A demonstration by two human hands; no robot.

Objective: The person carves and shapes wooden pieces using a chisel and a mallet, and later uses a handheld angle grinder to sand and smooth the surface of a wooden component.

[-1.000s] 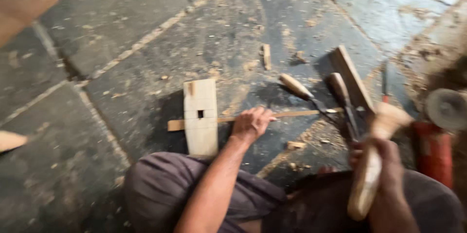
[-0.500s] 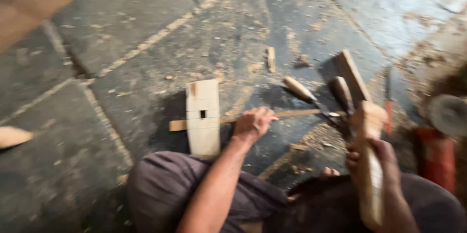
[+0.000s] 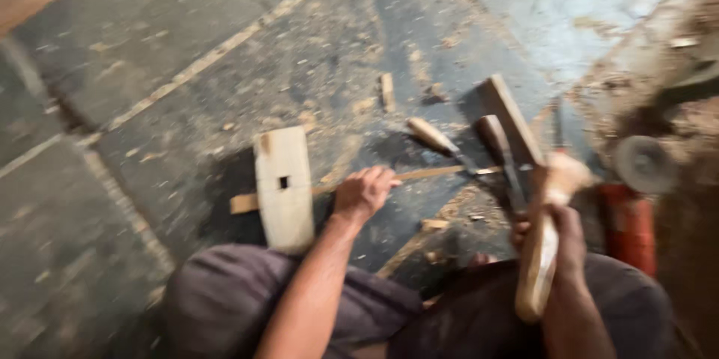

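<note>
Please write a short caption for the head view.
Left hand steadies a thin stick through a mortised block; right hand grips a mallet.

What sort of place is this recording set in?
Probably a floor-level woodworking spot. The stone-slab floor is strewn with wood chips, chisels lie about, a mortised wooden block sits on a thin stick, and the right hand grips a wooden mallet.

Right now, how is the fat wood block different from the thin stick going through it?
The block is wide, pale and short; the stick is thin, darker and much longer. The block has a small square hole, and the stick seems to pass through it, poking out on both sides. The left hand rests on the stick, not on the block. Both are wood and lie on the stone floor.
</note>
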